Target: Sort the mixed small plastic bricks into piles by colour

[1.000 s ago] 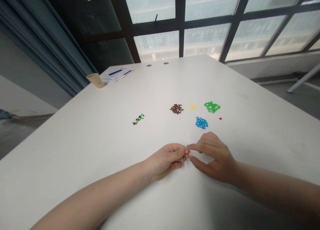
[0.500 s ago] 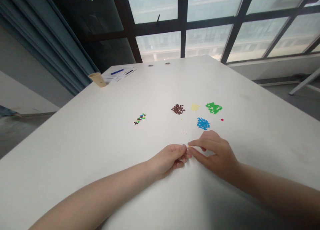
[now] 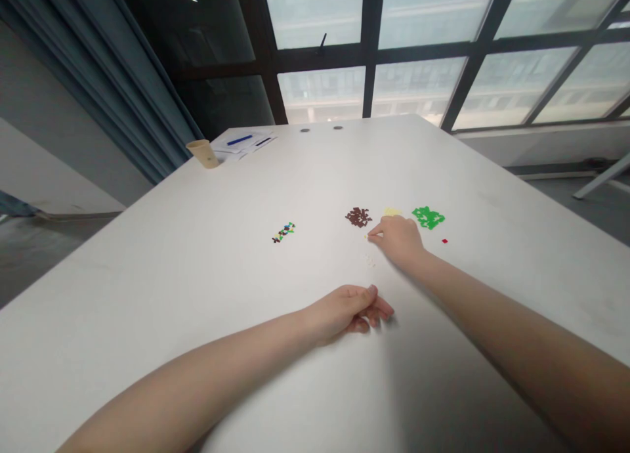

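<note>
My right hand point(image 3: 399, 239) reaches out over the table, its thumb and index finger pinched at a tiny yellow piece point(image 3: 365, 237). Under and behind it, the pale yellow pile point(image 3: 392, 211) is partly covered, and the blue pile is hidden. My left hand point(image 3: 352, 308) hovers low near the front, thumb against the index finger and the other fingers half curled; anything in that pinch is too small to make out. A few tiny pale pieces point(image 3: 371, 261) lie between the two hands. Left of them rests a small multicoloured assembled strip point(image 3: 284, 232).
A brown pile point(image 3: 358, 217) and a green pile point(image 3: 428, 217) of tiny pieces flank the yellow one. One red piece point(image 3: 445, 241) lies to the right. Far left on the white table point(image 3: 197, 256) are a paper cup point(image 3: 203, 153) and papers with a blue pen point(image 3: 239, 140).
My right hand has left my left hand and moved forward to the tiny yellow piece, now covering the blue pile. My left hand has stayed near the front, its fingers slightly looser.
</note>
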`<act>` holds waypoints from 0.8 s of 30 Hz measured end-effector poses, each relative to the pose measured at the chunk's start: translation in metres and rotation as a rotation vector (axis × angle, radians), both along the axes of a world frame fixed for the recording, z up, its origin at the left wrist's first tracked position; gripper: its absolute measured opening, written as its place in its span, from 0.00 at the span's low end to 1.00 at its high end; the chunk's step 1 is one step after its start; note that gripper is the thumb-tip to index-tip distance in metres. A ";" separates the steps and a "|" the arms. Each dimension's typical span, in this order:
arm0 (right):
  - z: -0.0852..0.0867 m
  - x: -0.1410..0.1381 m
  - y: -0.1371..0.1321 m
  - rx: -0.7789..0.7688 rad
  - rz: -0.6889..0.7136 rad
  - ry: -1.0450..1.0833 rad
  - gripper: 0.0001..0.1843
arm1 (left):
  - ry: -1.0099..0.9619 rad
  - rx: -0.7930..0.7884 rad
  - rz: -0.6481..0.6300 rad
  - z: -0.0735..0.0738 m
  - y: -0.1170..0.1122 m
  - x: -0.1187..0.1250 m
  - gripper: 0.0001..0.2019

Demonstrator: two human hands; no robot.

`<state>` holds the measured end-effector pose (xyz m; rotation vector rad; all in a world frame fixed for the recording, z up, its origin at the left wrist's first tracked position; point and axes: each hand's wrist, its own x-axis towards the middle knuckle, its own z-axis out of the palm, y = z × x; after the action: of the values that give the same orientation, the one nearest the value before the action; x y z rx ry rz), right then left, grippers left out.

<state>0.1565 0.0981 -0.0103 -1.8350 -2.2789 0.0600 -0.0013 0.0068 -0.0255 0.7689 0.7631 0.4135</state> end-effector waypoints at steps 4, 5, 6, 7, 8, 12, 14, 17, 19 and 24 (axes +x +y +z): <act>-0.004 -0.003 0.000 -0.004 -0.025 -0.030 0.11 | 0.000 0.024 -0.026 -0.001 0.001 0.000 0.25; -0.004 -0.003 -0.001 -0.008 -0.028 -0.037 0.11 | -0.001 0.028 -0.026 -0.001 0.001 0.000 0.25; -0.004 -0.003 -0.002 -0.013 -0.028 -0.043 0.11 | -0.001 0.029 -0.027 -0.001 0.001 0.000 0.25; -0.003 -0.002 -0.003 -0.017 -0.025 -0.048 0.11 | -0.001 0.027 -0.029 -0.001 0.001 0.000 0.26; -0.002 0.000 -0.004 -0.019 -0.020 -0.052 0.11 | 0.000 0.023 -0.033 -0.002 0.002 -0.001 0.26; 0.009 0.009 -0.013 0.012 0.011 -0.061 0.11 | 0.002 0.004 -0.033 -0.001 0.001 -0.001 0.24; 0.016 0.012 -0.022 0.047 0.043 -0.062 0.12 | 0.008 0.022 -0.002 0.001 0.002 -0.001 0.21; 0.022 0.011 -0.045 0.066 0.138 -0.006 0.12 | 0.066 0.171 0.090 0.007 0.013 -0.005 0.16; 0.020 0.005 -0.067 0.057 0.226 0.079 0.12 | 0.180 0.378 0.155 0.012 0.029 -0.015 0.14; -0.002 -0.015 -0.118 0.034 0.493 0.177 0.08 | 0.836 1.120 0.439 0.016 0.086 -0.075 0.14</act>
<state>0.1417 -0.0201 -0.0118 -1.1605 -2.5205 0.2472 -0.0767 0.0930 -0.0093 1.8964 1.5179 0.9718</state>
